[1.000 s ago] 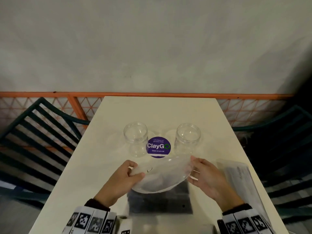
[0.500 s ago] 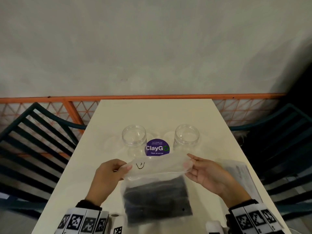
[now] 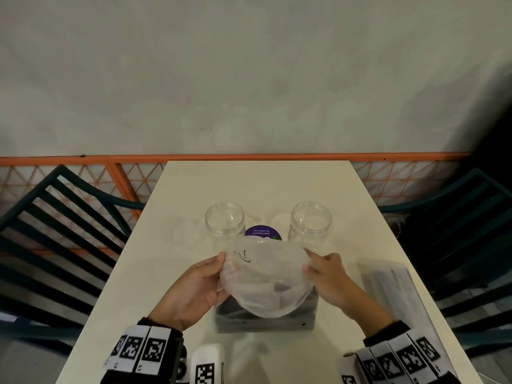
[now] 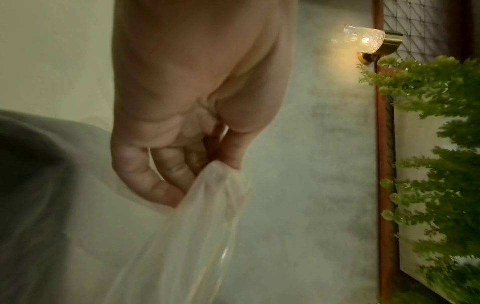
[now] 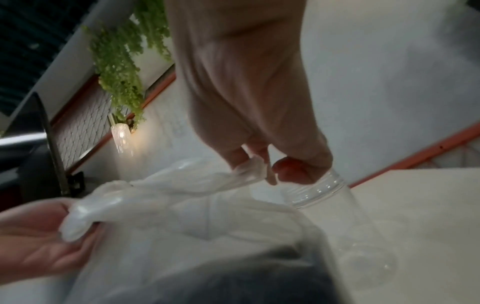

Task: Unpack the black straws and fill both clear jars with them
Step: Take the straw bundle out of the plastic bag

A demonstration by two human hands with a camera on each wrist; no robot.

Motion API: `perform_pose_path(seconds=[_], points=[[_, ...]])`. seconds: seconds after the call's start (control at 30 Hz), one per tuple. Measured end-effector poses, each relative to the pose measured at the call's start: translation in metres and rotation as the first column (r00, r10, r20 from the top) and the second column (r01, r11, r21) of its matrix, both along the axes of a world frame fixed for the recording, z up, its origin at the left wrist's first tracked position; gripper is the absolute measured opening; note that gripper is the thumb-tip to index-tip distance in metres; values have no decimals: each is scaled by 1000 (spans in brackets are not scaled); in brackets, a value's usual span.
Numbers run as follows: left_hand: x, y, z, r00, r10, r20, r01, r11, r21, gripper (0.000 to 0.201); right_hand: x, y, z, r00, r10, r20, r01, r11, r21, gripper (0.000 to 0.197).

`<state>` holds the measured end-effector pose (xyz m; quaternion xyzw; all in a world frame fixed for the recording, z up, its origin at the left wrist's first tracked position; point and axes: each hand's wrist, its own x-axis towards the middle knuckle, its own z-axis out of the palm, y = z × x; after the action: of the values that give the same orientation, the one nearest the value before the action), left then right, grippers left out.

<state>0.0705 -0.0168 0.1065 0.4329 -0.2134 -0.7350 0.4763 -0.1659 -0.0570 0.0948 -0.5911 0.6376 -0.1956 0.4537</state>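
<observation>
A translucent plastic bag (image 3: 266, 278) stands on the cream table (image 3: 155, 261) with black straws (image 3: 266, 318) dark in its lower part. My left hand (image 3: 205, 281) pinches the bag's left rim (image 4: 218, 185). My right hand (image 3: 324, 273) pinches the right rim (image 5: 249, 170). Together they hold the mouth wide, puffed toward me. Two clear jars stand upright behind the bag, with nothing in them: the left jar (image 3: 225, 223) and the right jar (image 3: 310, 221). The right jar (image 5: 327, 195) sits just past my right fingers.
A purple round sticker (image 3: 262, 233) lies between the jars. A flat clear packet (image 3: 393, 289) rests on the table at the right. Dark slatted chairs (image 3: 55, 231) flank both sides. An orange railing (image 3: 249, 157) and a grey wall close off the far end.
The bag's mouth, flattened and stretched sideways half a second ago, has been pulled wide again and bulges over the straws. Both hands shifted slightly inward and up.
</observation>
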Motion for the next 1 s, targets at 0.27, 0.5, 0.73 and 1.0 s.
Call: perform_pose_path(seconds=[0.27,0.5,0.73,1.0], points=[[2,4,-6,998,7,67,-7,1000,-10,28,-5,-10,-9,852,-279,443,236,960,149,9],[16,8,-12,992,24,126,-31,998,57,23,-20,-13,-4,368,-522,769,3,828,560,64],[22,5,1,996,91,-2,-89,984,154,26,-18,-8,0,512,-510,691,1,805,593,29],[25,4,-3,946,49,319,-44,999,-21,33,-24,6,9,811,-26,584,-125,968,217,16]])
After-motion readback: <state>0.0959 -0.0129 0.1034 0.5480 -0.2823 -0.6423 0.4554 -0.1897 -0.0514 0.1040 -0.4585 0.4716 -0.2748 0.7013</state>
